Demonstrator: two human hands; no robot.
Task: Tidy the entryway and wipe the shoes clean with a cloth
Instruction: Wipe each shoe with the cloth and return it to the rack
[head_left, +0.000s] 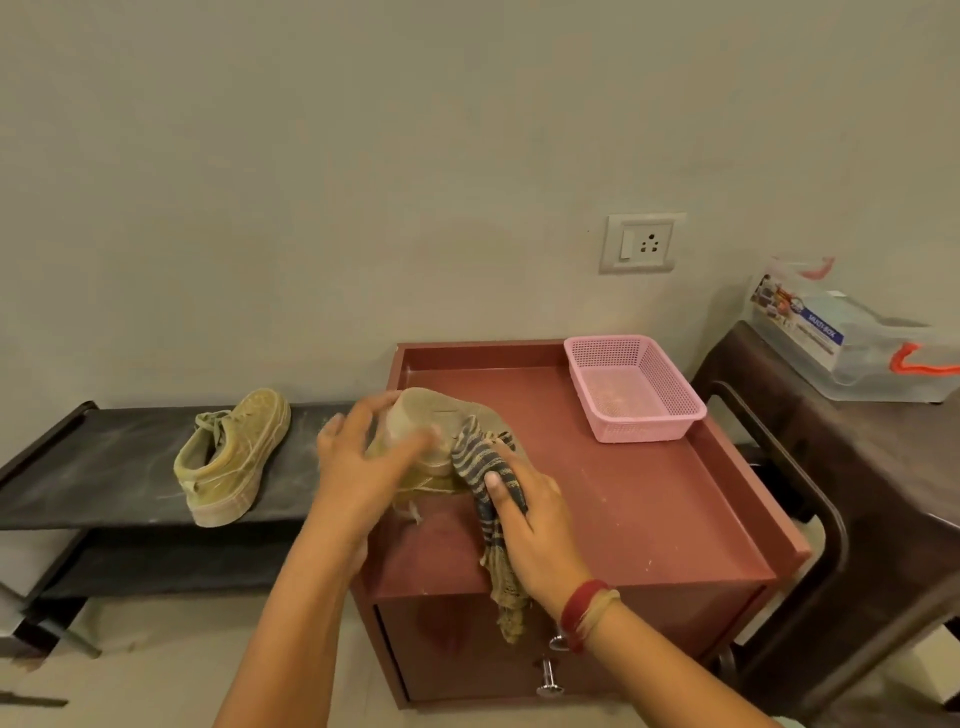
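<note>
A tan sneaker (431, 415) lies tipped on its side, sole facing me, on the red-brown cabinet top (649, 509). My left hand (363, 462) grips its near end, fingers curled over the sole. My right hand (530, 514) holds a striped blue-and-tan cloth (480, 457) pressed against the shoe; the cloth's tail hangs over the cabinet's front edge. The matching tan sneaker (234, 457) stands upright on the low black bench (93, 467) at left, away from both hands.
A pink mesh basket (636, 387) sits at the cabinet's back right corner. Right of the cabinet stands a dark wooden table (857, 467) with a clear plastic storage box (857, 338). A wall socket (641, 243) is on the wall behind. Two drawer knobs (548, 686) protrude at the front.
</note>
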